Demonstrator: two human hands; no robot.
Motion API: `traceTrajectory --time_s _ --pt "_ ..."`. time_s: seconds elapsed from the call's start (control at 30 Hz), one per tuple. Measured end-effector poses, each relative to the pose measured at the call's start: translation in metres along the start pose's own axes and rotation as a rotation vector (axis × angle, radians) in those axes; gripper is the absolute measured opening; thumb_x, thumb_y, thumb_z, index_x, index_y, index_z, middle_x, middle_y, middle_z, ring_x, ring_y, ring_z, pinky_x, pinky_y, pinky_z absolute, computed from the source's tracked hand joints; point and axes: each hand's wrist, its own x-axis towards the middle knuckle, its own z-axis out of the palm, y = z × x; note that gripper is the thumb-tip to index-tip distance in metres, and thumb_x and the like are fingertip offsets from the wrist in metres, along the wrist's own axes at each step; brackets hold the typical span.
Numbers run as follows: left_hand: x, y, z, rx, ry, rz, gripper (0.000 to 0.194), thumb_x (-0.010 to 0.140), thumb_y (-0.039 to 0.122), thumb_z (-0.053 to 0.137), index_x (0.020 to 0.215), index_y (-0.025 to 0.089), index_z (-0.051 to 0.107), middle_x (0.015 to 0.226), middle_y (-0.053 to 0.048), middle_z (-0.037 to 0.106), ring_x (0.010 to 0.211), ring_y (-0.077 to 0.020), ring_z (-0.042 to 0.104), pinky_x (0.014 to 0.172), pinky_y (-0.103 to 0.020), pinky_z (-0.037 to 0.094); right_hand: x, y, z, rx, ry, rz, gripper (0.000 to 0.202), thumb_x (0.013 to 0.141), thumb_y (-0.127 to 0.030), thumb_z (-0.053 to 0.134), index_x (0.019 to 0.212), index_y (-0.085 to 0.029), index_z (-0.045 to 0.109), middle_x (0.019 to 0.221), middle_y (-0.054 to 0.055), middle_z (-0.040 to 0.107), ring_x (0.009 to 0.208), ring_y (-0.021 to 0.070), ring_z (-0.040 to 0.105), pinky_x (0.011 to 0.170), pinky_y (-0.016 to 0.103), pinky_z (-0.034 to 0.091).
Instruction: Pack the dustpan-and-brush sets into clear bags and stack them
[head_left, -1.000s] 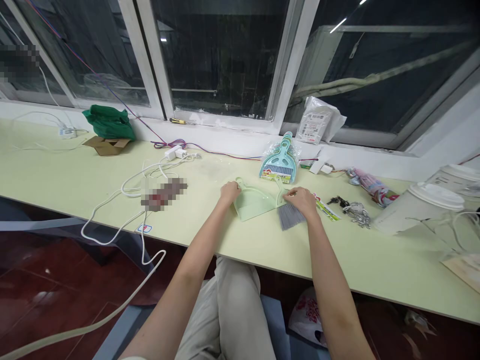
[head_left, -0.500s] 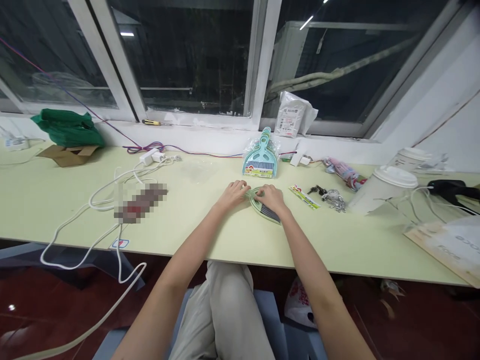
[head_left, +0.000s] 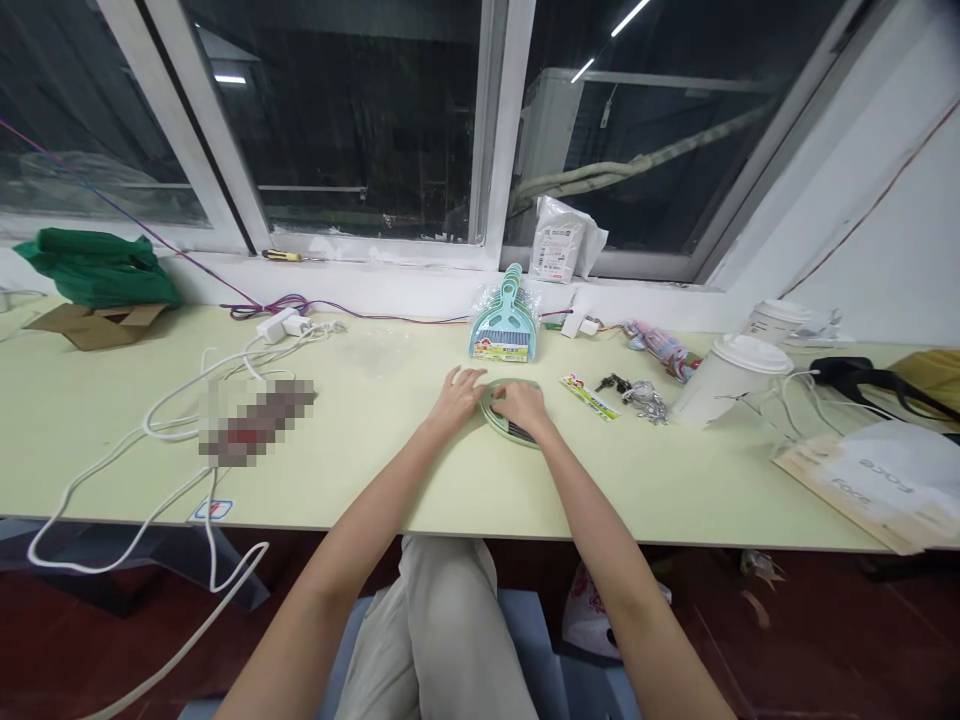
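Observation:
A small green dustpan (head_left: 489,418) with a dark-bristled brush (head_left: 520,432) in it lies on the table in front of me. My left hand (head_left: 456,398) is at its handle end, fingertips and thumb closed around the handle, which they mostly hide. My right hand (head_left: 519,404) reaches over the pan, its thumb and fingers pinched on the brush, whose grip is largely covered. Just behind stands a stack of wrapped blue-green dustpan sets (head_left: 504,330). To the right lies a yellow-green label card (head_left: 589,397).
Keys with a chain (head_left: 643,400) and a lidded paper cup (head_left: 731,380) stand to the right, near a paper bag (head_left: 874,480). White cables (head_left: 161,430) and a blurred-out object (head_left: 259,422) occupy the left. A cardboard box (head_left: 97,328) sits farther left; windows rise behind.
The view has shifted slightly to the right. The dustpan has turned a little between my hands, and my right hand now covers more of the brush.

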Motion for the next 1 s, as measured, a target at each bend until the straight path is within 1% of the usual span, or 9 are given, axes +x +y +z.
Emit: traceTrajectory --time_s 0.1,0.27,0.33,0.43,0.5,0.57,0.7,0.87,1.0 --pt "0.0 0.003 0.001 -0.279 0.21 -0.28 0.049 0.084 0.02 0.051 0.132 0.023 0.047 0.134 -0.013 0.051 0.128 -0.0265 0.044 0.111 -0.049 0.027 0.002 -0.004 0.0 0.186 0.167 0.172 0.017 0.073 -0.035 0.067 0.087 -0.026 0.072 0.09 0.003 0.073 0.085 0.0213 0.065 0.078 0.03 0.046" --pt "0.007 0.001 0.013 -1.044 -0.065 -0.648 0.049 0.086 0.037 0.051 0.132 0.024 0.042 0.11 -0.01 0.065 0.091 -0.0224 0.066 0.085 -0.043 0.051 0.006 -0.014 0.004 0.488 0.342 0.054 0.032 0.087 -0.04 0.048 0.1 -0.021 0.07 0.1 0.006 0.071 0.079 0.0187 0.064 0.08 0.032 0.049" --pt "0.009 -0.008 0.013 -1.143 -0.011 -0.698 0.045 0.08 0.031 0.056 0.124 0.023 0.049 0.107 -0.009 0.066 0.088 -0.0213 0.066 0.083 -0.041 0.052 0.007 -0.002 0.002 0.455 0.444 0.062 0.04 0.092 -0.04 0.037 0.11 -0.019 0.066 0.114 0.011 0.066 0.091 0.021 0.063 0.086 0.036 0.049" --pt "0.008 -0.028 0.002 -1.137 0.183 -0.79 0.043 0.074 0.022 0.057 0.116 0.024 0.052 0.103 -0.006 0.067 0.09 -0.0213 0.065 0.082 -0.04 0.052 0.007 0.037 -0.001 0.199 0.607 0.28 0.05 0.094 -0.038 0.034 0.132 -0.012 0.052 0.141 0.022 0.044 0.121 0.0309 0.05 0.099 0.05 0.039" --pt "0.006 -0.042 -0.008 -1.123 0.254 -0.851 0.039 0.072 0.021 0.058 0.111 0.024 0.053 0.099 -0.005 0.066 0.09 -0.0226 0.064 0.081 -0.039 0.052 0.006 0.061 0.002 0.036 0.538 0.41 0.055 0.094 -0.035 0.035 0.139 -0.005 0.041 0.147 0.028 0.034 0.135 0.0366 0.035 0.104 0.061 0.028" --pt "0.003 -0.053 -0.015 -1.115 0.306 -0.895 0.036 0.071 0.023 0.062 0.106 0.023 0.053 0.097 -0.005 0.066 0.09 -0.0226 0.064 0.078 -0.036 0.052 0.004 0.073 0.009 -0.061 0.342 0.447 0.055 0.094 -0.032 0.035 0.139 -0.001 0.041 0.147 0.029 0.035 0.14 0.0377 0.025 0.106 0.067 0.019" --pt "-0.001 -0.065 -0.022 -1.107 0.414 -0.895 0.047 0.063 0.023 0.075 0.103 0.024 0.05 0.099 -0.004 0.063 0.085 -0.0172 0.062 0.069 -0.027 0.049 0.004 0.057 0.021 -0.106 0.046 0.289 0.042 0.094 -0.026 0.036 0.127 -0.01 0.057 0.149 0.019 0.038 0.142 0.0341 0.022 0.107 0.067 0.015" --pt "-0.003 -0.072 -0.025 -1.162 0.517 -0.87 0.053 0.061 0.018 0.075 0.103 0.025 0.043 0.101 -0.002 0.06 0.081 -0.0139 0.061 0.063 -0.024 0.046 0.007 0.022 0.017 0.098 -0.057 -0.015 0.036 0.094 -0.022 0.037 0.117 -0.025 0.064 0.125 0.006 0.065 0.118 0.0207 0.056 0.104 0.039 0.036" --pt "-0.004 -0.078 -0.025 -1.182 0.546 -0.893 0.054 0.062 0.017 0.075 0.106 0.025 0.044 0.097 -0.001 0.062 0.078 -0.0136 0.061 0.061 -0.023 0.045 0.001 0.013 0.02 0.074 0.082 0.001 0.042 0.093 -0.025 0.043 0.134 -0.023 0.051 0.132 0.009 0.059 0.121 0.0217 0.053 0.105 0.038 0.034"
